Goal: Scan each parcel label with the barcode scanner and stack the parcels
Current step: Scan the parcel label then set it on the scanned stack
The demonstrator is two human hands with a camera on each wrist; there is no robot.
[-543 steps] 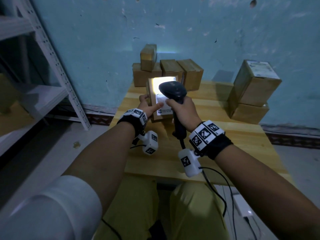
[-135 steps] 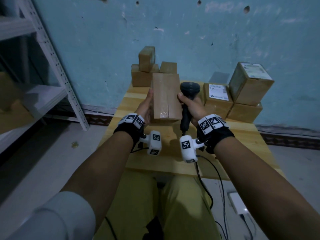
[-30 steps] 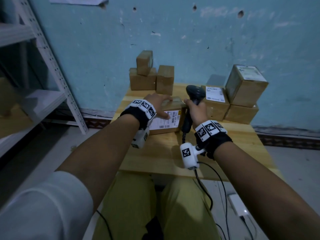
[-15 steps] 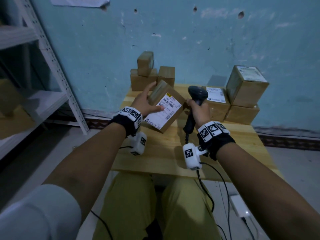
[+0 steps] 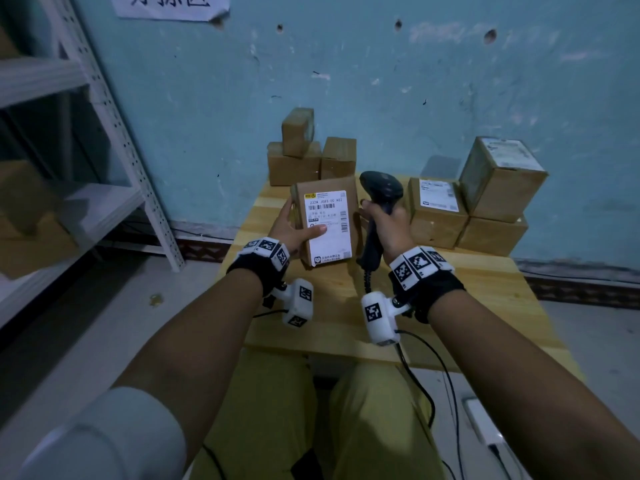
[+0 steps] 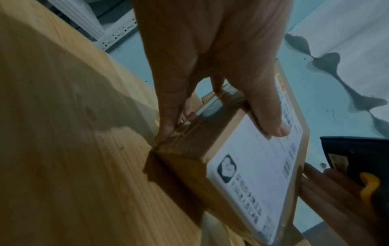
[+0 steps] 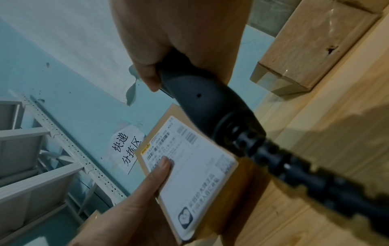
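My left hand (image 5: 292, 226) grips a brown cardboard parcel (image 5: 329, 220) upright above the wooden table (image 5: 485, 306), thumb lying across its white label (image 5: 327, 226), which faces me. The left wrist view shows the thumb on the label (image 6: 258, 174) and fingers behind the parcel (image 6: 189, 159). My right hand (image 5: 386, 225) holds the black barcode scanner (image 5: 379, 199) by its handle just right of the parcel, head level with the parcel's top. No scan light shows on the label. In the right wrist view the scanner handle (image 7: 202, 103) crosses above the label (image 7: 189, 168).
Three unlabelled-side parcels (image 5: 304, 157) sit at the table's back left. A stack of three parcels (image 5: 485, 195) with labels stands at the back right. A white metal shelf rack (image 5: 104, 133) is to the left. The scanner cable (image 5: 426, 382) hangs off the front edge.
My left hand has turned the parcel from a tilt to upright with the label squarely toward me. The scanner hand has stayed almost in place beside it.
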